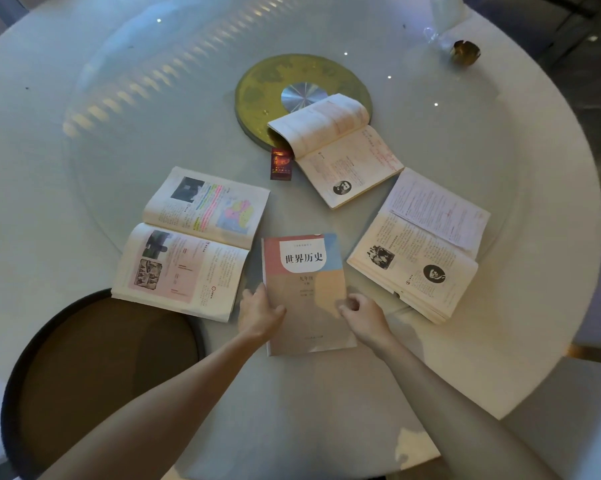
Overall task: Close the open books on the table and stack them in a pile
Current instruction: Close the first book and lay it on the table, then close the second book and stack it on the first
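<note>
A closed textbook (306, 271) with a pink, blue and tan cover lies flat at the near middle of the round white table (84, 133). My left hand (259, 311) grips its left edge, thumb on the cover. My right hand (363, 311) rests on its right edge with the fingers curled. Three books lie open around it: one with coloured pages (191, 244) to the left, one with a loose sheet on top (420, 247) to the right, and one (340, 150) farther back, with its top pages curling over.
A gold disc with a silver centre (257, 88) sits mid-table under the far book's corner. A small dark red box (281, 164) lies beside that book. A small gold ornament (465, 53) and a glass piece stand far right. A round brown stool (98, 368) is near left.
</note>
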A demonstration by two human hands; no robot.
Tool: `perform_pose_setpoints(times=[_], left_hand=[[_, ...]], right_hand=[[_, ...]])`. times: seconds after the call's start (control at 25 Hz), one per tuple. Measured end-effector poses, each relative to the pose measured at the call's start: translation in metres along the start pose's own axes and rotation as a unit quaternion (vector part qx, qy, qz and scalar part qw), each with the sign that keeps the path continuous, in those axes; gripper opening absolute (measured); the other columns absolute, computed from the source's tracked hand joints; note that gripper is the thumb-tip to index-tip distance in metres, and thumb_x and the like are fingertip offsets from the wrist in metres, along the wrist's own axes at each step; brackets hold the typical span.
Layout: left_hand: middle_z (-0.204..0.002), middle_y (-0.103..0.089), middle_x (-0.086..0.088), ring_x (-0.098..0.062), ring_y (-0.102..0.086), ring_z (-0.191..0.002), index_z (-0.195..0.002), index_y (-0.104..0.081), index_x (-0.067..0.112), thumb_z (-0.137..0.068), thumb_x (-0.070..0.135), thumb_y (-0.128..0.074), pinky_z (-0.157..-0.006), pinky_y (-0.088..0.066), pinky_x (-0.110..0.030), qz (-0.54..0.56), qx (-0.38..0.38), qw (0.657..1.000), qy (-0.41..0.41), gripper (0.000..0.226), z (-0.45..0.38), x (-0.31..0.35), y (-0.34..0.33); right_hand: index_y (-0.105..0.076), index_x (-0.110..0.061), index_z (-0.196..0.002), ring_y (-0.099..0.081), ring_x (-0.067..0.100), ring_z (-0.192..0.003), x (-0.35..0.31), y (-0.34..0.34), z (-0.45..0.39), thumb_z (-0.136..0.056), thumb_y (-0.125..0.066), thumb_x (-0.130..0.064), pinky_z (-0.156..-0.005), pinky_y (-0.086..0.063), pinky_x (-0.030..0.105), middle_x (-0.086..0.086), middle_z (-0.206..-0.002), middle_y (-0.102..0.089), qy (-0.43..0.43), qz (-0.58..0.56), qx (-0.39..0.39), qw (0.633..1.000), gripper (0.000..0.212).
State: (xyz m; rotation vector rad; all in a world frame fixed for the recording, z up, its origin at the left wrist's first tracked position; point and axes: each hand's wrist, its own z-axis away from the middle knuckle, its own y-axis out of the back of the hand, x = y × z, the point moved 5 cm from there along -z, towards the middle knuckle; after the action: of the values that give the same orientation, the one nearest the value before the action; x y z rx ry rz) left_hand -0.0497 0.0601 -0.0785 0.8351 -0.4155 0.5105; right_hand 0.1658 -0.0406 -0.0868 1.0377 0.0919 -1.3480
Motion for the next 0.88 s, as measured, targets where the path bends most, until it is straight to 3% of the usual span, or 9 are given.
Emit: perform_pose_setpoints(times=[0.12, 0.2, 0.36, 0.6, 0.76, 0.84, 0.88], left_hand=[[-0.133, -0.046, -0.014, -0.031, -0.048, -0.126, -0.146, -0.044, 0.018, -0.087, 0.032, -0.067, -0.106, -0.045, -0.042, -0.032, 0.03, 0.997, -0.068, 0.065, 0.001, 0.025, 0.007], [-0.136, -0.05, -0.013, -0.03, -0.052, -0.127, -0.143, -0.05, 0.016, -0.086, 0.036, -0.069, -0.107, -0.045, -0.041, -0.023, -0.001, 0.994, -0.102, 0.063, -0.002, 0.049, 0.002], [-0.134, -0.06, -0.008, -0.023, -0.058, -0.121, -0.138, -0.058, 0.014, -0.087, 0.038, -0.073, -0.103, -0.047, -0.037, -0.015, -0.089, 0.986, -0.142, 0.058, -0.009, 0.111, -0.027], [-0.14, -0.057, -0.011, -0.025, -0.056, -0.126, -0.143, -0.051, 0.013, -0.088, 0.038, -0.074, -0.106, -0.047, -0.043, 0.01, -0.098, 0.986, -0.135, 0.065, -0.026, 0.186, -0.073], [-0.145, -0.052, -0.011, -0.027, -0.053, -0.131, -0.149, -0.043, 0.015, -0.083, 0.038, -0.075, -0.109, -0.045, -0.045, 0.022, -0.072, 0.993, -0.086, 0.077, -0.047, 0.216, -0.103], [-0.148, -0.05, -0.013, -0.029, -0.053, -0.132, -0.153, -0.036, 0.014, -0.081, 0.04, -0.074, -0.109, -0.046, -0.048, 0.039, -0.058, 0.996, -0.046, 0.085, -0.059, 0.222, -0.112], [-0.146, -0.052, -0.012, -0.03, -0.054, -0.132, -0.153, -0.036, 0.013, -0.082, 0.039, -0.073, -0.108, -0.047, -0.049, 0.039, -0.051, 0.997, -0.031, 0.084, -0.062, 0.224, -0.115]], right_hand=[[-0.07, -0.011, -0.107, -0.062, 0.021, -0.099, 0.005, 0.022, 0.007, -0.093, -0.066, -0.023, -0.082, -0.046, 0.032, 0.003, -0.1, -0.067, -0.017, -0.048, 0.032, 0.998, 0.019], [-0.07, -0.012, -0.109, -0.062, 0.019, -0.099, 0.011, 0.045, 0.009, -0.092, -0.068, -0.021, -0.089, -0.047, 0.034, 0.005, -0.103, -0.069, -0.026, -0.092, 0.068, 0.993, 0.019], [-0.067, -0.014, -0.115, -0.064, 0.022, -0.101, 0.035, 0.107, 0.002, -0.089, -0.074, -0.029, -0.085, -0.044, 0.03, 0.002, -0.107, -0.066, -0.042, -0.168, 0.157, 0.972, 0.031], [-0.062, -0.013, -0.117, -0.061, 0.024, -0.102, 0.091, 0.18, -0.029, -0.084, -0.075, -0.029, -0.083, -0.045, 0.032, 0.005, -0.114, -0.064, -0.09, -0.199, 0.26, 0.941, 0.039], [-0.057, -0.007, -0.122, -0.059, 0.024, -0.099, 0.13, 0.2, -0.056, -0.081, -0.076, -0.034, -0.081, -0.044, 0.033, 0.004, -0.11, -0.059, -0.143, -0.208, 0.236, 0.938, 0.053], [-0.057, -0.011, -0.12, -0.057, 0.022, -0.096, 0.15, 0.194, -0.067, -0.083, -0.077, -0.036, -0.079, -0.042, 0.032, 0.003, -0.108, -0.061, -0.17, -0.254, 0.18, 0.935, 0.049], [-0.06, -0.012, -0.109, -0.056, 0.021, -0.086, 0.156, 0.191, -0.071, -0.083, -0.075, -0.037, -0.074, -0.041, 0.032, 0.004, -0.098, -0.061, -0.177, -0.27, 0.156, 0.933, 0.039]])
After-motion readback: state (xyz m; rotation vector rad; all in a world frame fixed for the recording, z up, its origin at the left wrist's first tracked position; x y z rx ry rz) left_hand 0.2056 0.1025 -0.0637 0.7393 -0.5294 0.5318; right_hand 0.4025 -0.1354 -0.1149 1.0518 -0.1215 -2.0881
